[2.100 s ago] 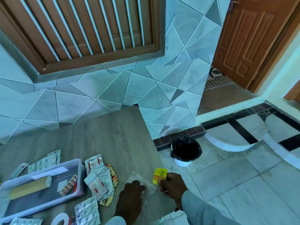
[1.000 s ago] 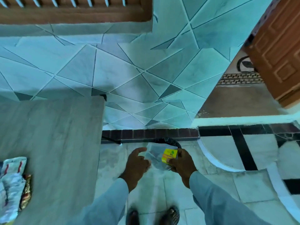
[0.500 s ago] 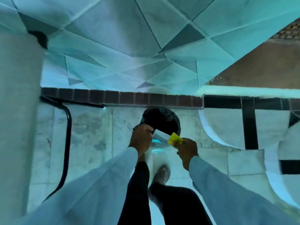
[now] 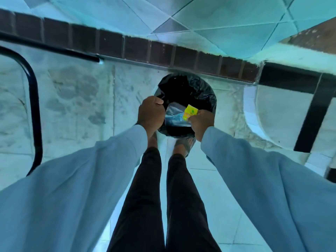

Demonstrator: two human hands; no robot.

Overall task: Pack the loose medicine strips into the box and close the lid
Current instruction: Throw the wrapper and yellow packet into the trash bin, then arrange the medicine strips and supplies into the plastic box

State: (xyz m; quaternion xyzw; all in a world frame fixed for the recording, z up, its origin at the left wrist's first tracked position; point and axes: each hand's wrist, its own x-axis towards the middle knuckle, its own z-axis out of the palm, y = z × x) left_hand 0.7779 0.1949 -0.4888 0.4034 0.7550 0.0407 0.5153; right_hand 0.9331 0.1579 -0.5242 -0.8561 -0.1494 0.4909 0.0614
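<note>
The person stands over a bin (image 4: 187, 99) lined with a black bag, at the centre of the frame, against the dark tile skirting. Both arms reach down in pale sleeves (image 4: 254, 175), and the legs and feet show below.

The left hand (image 4: 151, 113) is curled into a fist at the bin's left rim; it seems to pinch the edge of a clear plastic wrapper (image 4: 175, 115), though the contact itself is hidden behind the knuckles. The right hand (image 4: 201, 122) is closed on a small yellow packet (image 4: 190, 111), holding it together with the wrapper's other side just over the bin's mouth. Neither item has dropped yet.

The box and the medicine strips are nowhere in this view; only a black tube leg (image 4: 34, 110) at the left edge hints at furniture nearby. So this reads as a side step: clearing rubbish, not packing. Whether the yellow packet is meant for the bin or only the wrapper cannot be told.

As for progress, nothing here shows any strip packed or the lid closed. The packing and the closing should be counted as left to do once the hands are free.
</note>
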